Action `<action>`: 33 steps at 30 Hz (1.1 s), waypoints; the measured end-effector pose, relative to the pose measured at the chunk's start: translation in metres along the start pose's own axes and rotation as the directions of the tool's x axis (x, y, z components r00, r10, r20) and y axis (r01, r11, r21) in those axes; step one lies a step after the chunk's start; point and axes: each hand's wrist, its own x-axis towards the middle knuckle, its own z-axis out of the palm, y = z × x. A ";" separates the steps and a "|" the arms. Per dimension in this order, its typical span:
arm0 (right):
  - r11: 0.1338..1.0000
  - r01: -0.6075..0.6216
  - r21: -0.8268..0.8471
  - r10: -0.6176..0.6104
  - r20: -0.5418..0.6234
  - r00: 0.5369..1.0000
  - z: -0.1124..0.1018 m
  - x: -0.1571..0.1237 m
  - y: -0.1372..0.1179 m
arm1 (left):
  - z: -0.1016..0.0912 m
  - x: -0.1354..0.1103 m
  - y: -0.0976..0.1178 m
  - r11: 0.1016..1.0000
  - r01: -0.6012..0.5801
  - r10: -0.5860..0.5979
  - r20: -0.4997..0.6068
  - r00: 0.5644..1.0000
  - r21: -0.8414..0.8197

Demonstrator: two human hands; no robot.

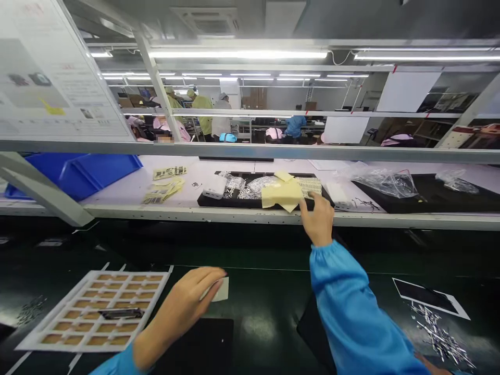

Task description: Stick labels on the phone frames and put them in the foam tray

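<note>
My right hand (pixel 317 221) is stretched up to the shelf edge in the middle of the frame, its blue sleeve (pixel 351 307) running down to the lower right. The fingertips meet the near corner of the yellow sheets (pixel 280 195), which lie on a black tray (pixel 219 202). From behind I cannot tell whether my fingers pinch the sheets or only press on them. Just past my fingertips a perforated label sheet (pixel 311 186) lies partly under the yellow ones. Further left on the same tray sit a white box (pixel 214 187) and some crinkled silver bags (pixel 255 185). My left hand (pixel 191 299) is low in the centre over the dark bench (pixel 265 291), fingers drawn together and gripping a small white card (pixel 222 289) by its edge. At the lower left is a white parts tray (pixel 50 333) with rows of tan pieces, and a dark strip (pixel 121 313) lies across it. A blue bin (pixel 84 171) stands at the upper left of the shelf, with clear plastic bags (pixel 386 182) at the right. In the lower right corner there is a scatter of metal pins (pixel 441 338) beside a black sheet with a white border (pixel 427 298).
</note>
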 end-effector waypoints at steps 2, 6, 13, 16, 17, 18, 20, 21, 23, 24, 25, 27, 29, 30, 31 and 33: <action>0.997 -0.039 -0.069 0.046 0.096 0.994 0.003 0.038 -0.008 | 0.039 0.027 0.025 0.977 -0.182 0.155 0.223 0.963 0.108; 0.992 -0.065 -0.110 0.086 0.200 0.976 0.024 0.062 -0.010 | 0.104 0.100 0.055 0.421 -0.751 0.490 0.569 0.661 0.509; 0.992 -0.098 0.083 0.083 0.170 0.982 0.038 0.065 0.001 | 0.151 0.204 0.048 0.192 -0.775 0.484 0.629 0.608 0.602; 0.963 -0.114 0.246 0.084 0.127 0.988 0.038 0.072 0.006 | 0.151 0.219 0.037 0.238 -0.772 0.477 0.621 0.621 0.589; 0.948 -0.122 0.293 0.092 0.113 0.989 0.038 0.075 0.008 | 0.150 0.222 0.034 0.266 -0.771 0.479 0.615 0.627 0.579; 0.933 -0.131 0.335 0.103 0.100 0.990 0.038 0.077 0.010 | 0.149 0.223 0.032 0.299 -0.770 0.481 0.608 0.631 0.563; 0.900 -0.149 0.409 0.128 0.077 0.989 0.038 0.080 0.015 | 0.146 0.225 0.032 0.378 -0.766 0.484 0.594 0.642 0.519; 0.883 -0.158 0.443 0.142 0.068 0.987 0.038 0.081 0.017 | 0.144 0.225 0.033 0.421 -0.761 0.486 0.585 0.649 0.493; 0.843 -0.179 0.507 0.173 0.058 0.983 0.036 0.082 0.023 | 0.140 0.225 0.038 0.509 -0.740 0.497 0.552 0.670 0.439; 0.821 -0.189 0.539 0.189 0.056 0.980 0.034 0.083 0.026 | 0.138 0.224 0.041 0.552 -0.725 0.508 0.524 0.684 0.412; 0.798 -0.199 0.569 0.203 0.058 0.977 0.031 0.085 0.029 | 0.135 0.222 0.044 0.594 -0.707 0.522 0.485 0.702 0.384; 0.749 -0.212 0.628 0.221 0.064 0.973 0.025 0.088 0.033 | 0.132 0.219 0.051 0.671 -0.669 0.559 0.375 0.740 0.320; 0.702 -0.208 0.681 0.223 0.067 0.973 0.019 0.091 0.031 | 0.132 0.213 0.057 0.733 -0.637 0.589 0.245 0.770 0.239; 0.682 -0.199 0.704 0.216 0.066 0.974 0.018 0.091 0.027 | 0.134 0.210 0.059 0.763 -0.619 0.592 0.183 0.785 0.187; 0.666 -0.187 0.722 0.204 0.065 0.977 0.018 0.090 0.021 | 0.137 0.206 0.061 0.788 -0.601 0.586 0.134 0.799 0.138; 0.649 -0.157 0.745 0.166 0.062 0.984 0.023 0.084 0.000 | 0.146 0.196 0.063 0.857 -0.516 0.514 0.087 0.853 -0.005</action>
